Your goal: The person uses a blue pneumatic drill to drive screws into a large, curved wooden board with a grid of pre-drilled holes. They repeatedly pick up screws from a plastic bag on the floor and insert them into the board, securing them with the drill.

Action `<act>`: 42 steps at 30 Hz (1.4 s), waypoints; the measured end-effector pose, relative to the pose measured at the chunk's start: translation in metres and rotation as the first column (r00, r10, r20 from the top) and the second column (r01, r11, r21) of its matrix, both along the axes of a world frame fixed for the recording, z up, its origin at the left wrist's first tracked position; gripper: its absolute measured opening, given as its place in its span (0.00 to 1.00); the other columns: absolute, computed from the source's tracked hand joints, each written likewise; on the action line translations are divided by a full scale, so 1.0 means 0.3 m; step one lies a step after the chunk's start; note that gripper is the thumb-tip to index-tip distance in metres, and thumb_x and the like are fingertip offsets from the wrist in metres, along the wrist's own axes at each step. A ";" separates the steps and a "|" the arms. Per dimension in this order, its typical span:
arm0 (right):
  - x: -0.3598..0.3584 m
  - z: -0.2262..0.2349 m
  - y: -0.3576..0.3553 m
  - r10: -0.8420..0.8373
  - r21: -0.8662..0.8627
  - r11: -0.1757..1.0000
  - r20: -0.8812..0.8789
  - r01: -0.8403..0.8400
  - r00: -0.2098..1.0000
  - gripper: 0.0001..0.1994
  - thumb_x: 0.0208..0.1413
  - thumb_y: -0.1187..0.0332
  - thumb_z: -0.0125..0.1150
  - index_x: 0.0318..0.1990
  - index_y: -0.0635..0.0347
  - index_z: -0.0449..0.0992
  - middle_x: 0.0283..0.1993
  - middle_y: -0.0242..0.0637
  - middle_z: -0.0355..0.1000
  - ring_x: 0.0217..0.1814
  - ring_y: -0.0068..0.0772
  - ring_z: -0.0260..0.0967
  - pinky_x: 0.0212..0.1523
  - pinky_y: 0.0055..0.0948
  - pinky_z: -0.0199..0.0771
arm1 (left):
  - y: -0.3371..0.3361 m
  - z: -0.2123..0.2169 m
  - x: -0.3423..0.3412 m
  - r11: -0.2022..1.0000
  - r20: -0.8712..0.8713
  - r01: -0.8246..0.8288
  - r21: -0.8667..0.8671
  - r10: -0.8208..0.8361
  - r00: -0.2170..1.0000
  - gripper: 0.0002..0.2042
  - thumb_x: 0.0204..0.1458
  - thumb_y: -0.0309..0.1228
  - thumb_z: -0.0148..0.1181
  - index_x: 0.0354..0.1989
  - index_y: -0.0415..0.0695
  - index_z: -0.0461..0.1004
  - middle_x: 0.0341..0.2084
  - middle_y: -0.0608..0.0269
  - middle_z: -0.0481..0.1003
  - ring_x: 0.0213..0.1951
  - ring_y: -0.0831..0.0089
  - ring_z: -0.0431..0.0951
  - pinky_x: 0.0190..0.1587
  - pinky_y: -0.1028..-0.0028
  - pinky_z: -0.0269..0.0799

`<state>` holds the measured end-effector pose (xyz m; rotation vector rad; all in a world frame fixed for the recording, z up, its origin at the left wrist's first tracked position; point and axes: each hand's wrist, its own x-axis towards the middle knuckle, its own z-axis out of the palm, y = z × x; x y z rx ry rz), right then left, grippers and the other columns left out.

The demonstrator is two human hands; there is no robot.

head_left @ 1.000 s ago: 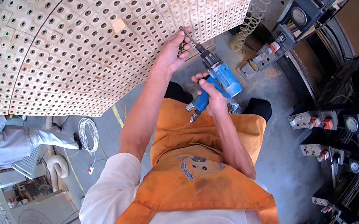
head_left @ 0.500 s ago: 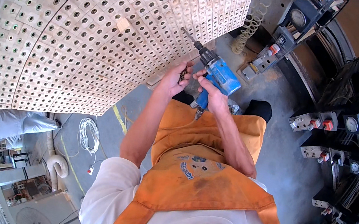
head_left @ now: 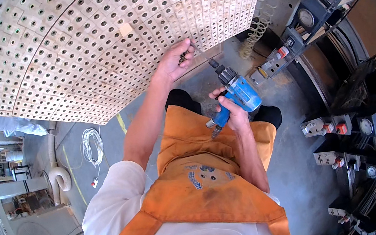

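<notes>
My right hand (head_left: 235,113) is wrapped round the grip of a blue power driver (head_left: 245,95), which points up and to the left. From its dark chuck a thin bit (head_left: 201,51) reaches toward my left hand (head_left: 173,62). The left fingers are curled round several small dark, brassy metal pieces (head_left: 182,58). Thumb and forefinger of that hand are at the bit's tip; whether they pinch a piece there is too small to tell. Just beyond stands a large pale wooden panel (head_left: 105,51), made of small blocks with rows of holes, many ringed in dark metal.
A loose wooden block (head_left: 126,29) sits on the panel. Coiled hose (head_left: 258,31) hangs beyond its right end. Machinery with gauges (head_left: 366,126) lines the right side. On the left are a white cable coil (head_left: 92,146) on the floor and a person in pale clothes (head_left: 14,124).
My left hand has moved up to the bit's tip. The driver in my right hand has shifted slightly right and down. The person at the left shows less now.
</notes>
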<state>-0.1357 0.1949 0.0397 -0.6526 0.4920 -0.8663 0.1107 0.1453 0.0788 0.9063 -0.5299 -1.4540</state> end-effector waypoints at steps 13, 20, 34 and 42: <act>0.110 -0.013 -0.085 -0.110 0.027 0.993 -0.042 0.112 0.993 0.11 0.54 0.74 0.59 0.45 0.59 0.70 0.43 0.34 0.74 0.49 0.31 0.73 0.33 0.23 0.67 | -0.123 -0.023 -0.052 0.999 -0.065 -0.042 0.020 0.044 0.997 0.14 0.60 0.39 0.52 0.43 0.39 0.69 0.27 0.69 0.66 0.24 0.84 0.64 0.18 0.87 0.55; 0.126 0.000 -0.090 -0.122 -0.054 0.992 -0.132 0.116 0.984 0.11 0.54 0.74 0.58 0.45 0.59 0.71 0.41 0.34 0.75 0.46 0.29 0.74 0.33 0.23 0.67 | -0.037 -0.096 -0.048 0.984 -0.089 0.115 0.134 -0.104 0.991 0.09 0.61 0.29 0.46 0.45 0.37 0.67 0.30 0.64 0.68 0.25 0.81 0.65 0.17 0.86 0.55; 0.118 0.039 -0.081 -0.124 -0.060 0.991 -0.087 0.119 0.988 0.12 0.54 0.73 0.60 0.46 0.59 0.71 0.44 0.36 0.74 0.47 0.29 0.74 0.34 0.24 0.68 | 0.138 -0.129 -0.127 0.956 0.021 0.147 0.255 -0.157 0.987 0.09 0.62 0.30 0.43 0.41 0.38 0.67 0.28 0.68 0.67 0.22 0.86 0.62 0.16 0.88 0.54; -0.026 0.026 -0.007 -0.145 -0.022 0.989 -0.088 0.143 0.986 0.11 0.54 0.74 0.59 0.45 0.60 0.72 0.45 0.36 0.73 0.48 0.31 0.73 0.33 0.24 0.68 | 0.005 -0.018 -0.060 0.994 0.119 0.046 0.102 -0.058 0.991 0.13 0.61 0.28 0.45 0.52 0.38 0.67 0.30 0.67 0.67 0.24 0.85 0.63 0.17 0.88 0.54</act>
